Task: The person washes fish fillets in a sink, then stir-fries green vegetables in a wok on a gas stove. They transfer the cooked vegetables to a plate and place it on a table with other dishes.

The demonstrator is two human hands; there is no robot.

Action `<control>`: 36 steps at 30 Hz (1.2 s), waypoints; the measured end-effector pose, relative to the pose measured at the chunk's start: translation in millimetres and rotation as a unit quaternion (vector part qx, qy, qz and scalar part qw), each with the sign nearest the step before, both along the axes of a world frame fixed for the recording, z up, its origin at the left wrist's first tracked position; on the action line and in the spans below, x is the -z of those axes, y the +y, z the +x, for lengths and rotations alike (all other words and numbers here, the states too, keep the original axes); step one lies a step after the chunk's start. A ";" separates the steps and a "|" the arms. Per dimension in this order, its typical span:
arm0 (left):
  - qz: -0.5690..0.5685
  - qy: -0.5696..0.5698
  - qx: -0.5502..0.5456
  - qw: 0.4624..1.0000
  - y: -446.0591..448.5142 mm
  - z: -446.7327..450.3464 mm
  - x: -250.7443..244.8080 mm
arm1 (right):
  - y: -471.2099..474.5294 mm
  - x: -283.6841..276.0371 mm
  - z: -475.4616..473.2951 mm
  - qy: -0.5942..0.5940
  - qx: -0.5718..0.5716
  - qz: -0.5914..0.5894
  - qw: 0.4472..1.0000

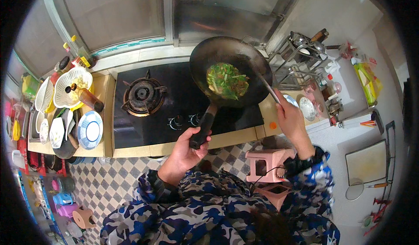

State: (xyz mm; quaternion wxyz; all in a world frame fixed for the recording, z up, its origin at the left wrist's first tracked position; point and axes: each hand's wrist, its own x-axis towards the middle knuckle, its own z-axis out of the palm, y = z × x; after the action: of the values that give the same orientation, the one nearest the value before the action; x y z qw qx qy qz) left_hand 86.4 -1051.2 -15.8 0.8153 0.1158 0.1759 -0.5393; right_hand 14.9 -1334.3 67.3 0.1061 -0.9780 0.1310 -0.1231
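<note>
A dark wok point(229, 48) is over the right part of the black glass gas hob point(131, 130), with chopped green vegetables point(226, 81) lying in its middle. My left hand point(186, 151) is closed around the wok's black handle point(206, 125). In my right hand point(293, 122) is the metal handle of a cooking utensil point(269, 87), whose far end rests inside the wok at its right side; the exact shape of that end is hard to tell. The left burner point(142, 93) is uncovered, while the wok hides the right one.
Left of the hob are a blue-and-white plate point(90, 130), a white plastic basket point(70, 96), a brown bottle point(90, 100) and sauce bottles point(81, 57). A metal rack with utensils point(301, 48) and small dishes point(307, 108) stand at right. Pink plastic stools point(268, 158) are below the counter.
</note>
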 end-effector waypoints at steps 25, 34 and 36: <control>0.010 -0.053 0.016 0.998 -0.1 4.1 1.0 | 19.0 82.5 -32.2 -0.143 0.022 0.244 0.959; 0.019 -0.040 0.014 0.999 0.2 4.3 3.7 | 16.7 79.9 -31.8 -0.099 0.052 0.259 0.959; 0.009 -0.014 0.019 1.000 0.0 4.9 3.2 | 19.3 84.1 -33.3 -0.115 0.046 0.235 0.964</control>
State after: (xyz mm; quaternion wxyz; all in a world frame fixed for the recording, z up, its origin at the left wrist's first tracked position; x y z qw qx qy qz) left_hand 91.3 -1051.2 -19.0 0.8063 0.1336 0.1673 -0.5514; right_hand -18.4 -1315.0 -16.9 0.3415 -0.8977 0.1883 -0.2049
